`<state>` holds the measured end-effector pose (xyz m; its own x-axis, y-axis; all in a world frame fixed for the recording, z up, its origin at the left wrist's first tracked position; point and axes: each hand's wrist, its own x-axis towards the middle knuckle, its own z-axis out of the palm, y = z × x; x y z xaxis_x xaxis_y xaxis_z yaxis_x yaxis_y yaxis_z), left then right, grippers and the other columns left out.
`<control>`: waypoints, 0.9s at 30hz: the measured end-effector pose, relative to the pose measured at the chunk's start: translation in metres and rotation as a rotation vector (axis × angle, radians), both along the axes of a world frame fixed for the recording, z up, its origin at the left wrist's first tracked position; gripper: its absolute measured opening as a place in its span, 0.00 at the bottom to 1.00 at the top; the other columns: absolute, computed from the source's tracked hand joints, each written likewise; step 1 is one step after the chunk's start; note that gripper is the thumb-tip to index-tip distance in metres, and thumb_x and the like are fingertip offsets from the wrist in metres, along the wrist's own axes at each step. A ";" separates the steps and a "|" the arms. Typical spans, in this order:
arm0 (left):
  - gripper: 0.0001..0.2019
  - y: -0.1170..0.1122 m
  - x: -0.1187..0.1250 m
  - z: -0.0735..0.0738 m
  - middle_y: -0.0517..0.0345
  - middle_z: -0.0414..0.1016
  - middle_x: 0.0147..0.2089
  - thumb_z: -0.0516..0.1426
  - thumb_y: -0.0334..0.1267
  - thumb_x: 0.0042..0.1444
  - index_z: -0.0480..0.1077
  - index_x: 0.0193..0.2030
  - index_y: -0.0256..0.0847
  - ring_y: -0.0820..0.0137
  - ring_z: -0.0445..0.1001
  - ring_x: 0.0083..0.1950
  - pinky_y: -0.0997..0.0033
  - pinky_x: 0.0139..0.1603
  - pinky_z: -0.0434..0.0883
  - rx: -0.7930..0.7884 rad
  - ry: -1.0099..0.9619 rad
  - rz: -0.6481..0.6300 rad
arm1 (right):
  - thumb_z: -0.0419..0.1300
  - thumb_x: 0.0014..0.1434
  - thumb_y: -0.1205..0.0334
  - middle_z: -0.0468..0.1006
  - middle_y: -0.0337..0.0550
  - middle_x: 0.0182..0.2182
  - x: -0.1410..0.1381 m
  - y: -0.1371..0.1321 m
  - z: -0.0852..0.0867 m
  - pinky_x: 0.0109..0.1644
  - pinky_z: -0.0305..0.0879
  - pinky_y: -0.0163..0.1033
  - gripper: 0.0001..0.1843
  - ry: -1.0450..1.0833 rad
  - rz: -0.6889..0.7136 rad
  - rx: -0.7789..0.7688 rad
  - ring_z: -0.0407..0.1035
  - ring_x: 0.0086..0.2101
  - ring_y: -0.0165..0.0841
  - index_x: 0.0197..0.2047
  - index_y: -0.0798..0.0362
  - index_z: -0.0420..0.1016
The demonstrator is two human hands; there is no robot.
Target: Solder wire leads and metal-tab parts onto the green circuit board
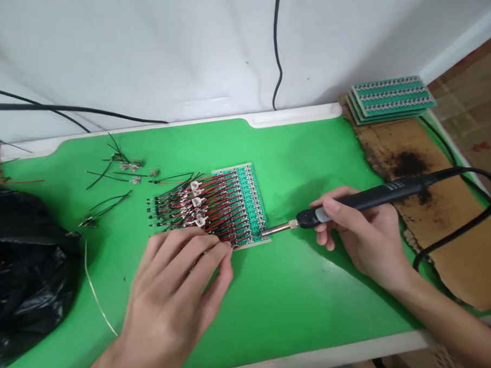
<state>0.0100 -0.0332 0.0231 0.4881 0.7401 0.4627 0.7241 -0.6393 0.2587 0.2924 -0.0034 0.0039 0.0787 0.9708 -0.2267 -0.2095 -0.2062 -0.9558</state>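
Note:
My right hand (361, 232) grips a soldering iron (362, 202) by its black handle. The iron's metal tip reaches the near right part of a green circuit board (258, 206); whether it touches a solder point I cannot tell. My left hand (179, 289) is closed at the board's near edge, thumb and forefinger pinched at the end of a wire, mostly hidden by the fingers. Rows of red and black wires (220, 204) run leftward from the board, with small whitish parts (198, 202) among them.
Loose black wires with small metal parts (124, 165) lie at the back left. A black plastic bag (26, 266) stands at the left, beside a thin pale wire (96, 291). Several stacked green boards (395, 98) rest on scorched cardboard (443, 214) at the right. The iron's cord (484, 210) loops there.

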 end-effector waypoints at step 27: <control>0.15 0.007 -0.008 -0.006 0.55 0.88 0.40 0.72 0.20 0.59 0.79 0.48 0.38 0.65 0.85 0.44 0.59 0.46 0.78 0.021 -0.064 -0.089 | 0.81 0.62 0.49 0.81 0.41 0.23 0.000 -0.001 0.000 0.19 0.72 0.31 0.18 -0.025 0.007 -0.014 0.77 0.20 0.32 0.35 0.55 0.87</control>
<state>0.0024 -0.0258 0.0174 0.5204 0.6848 0.5102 0.6464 -0.7063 0.2887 0.2927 -0.0045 0.0040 0.0779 0.9681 -0.2383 -0.1841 -0.2209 -0.9577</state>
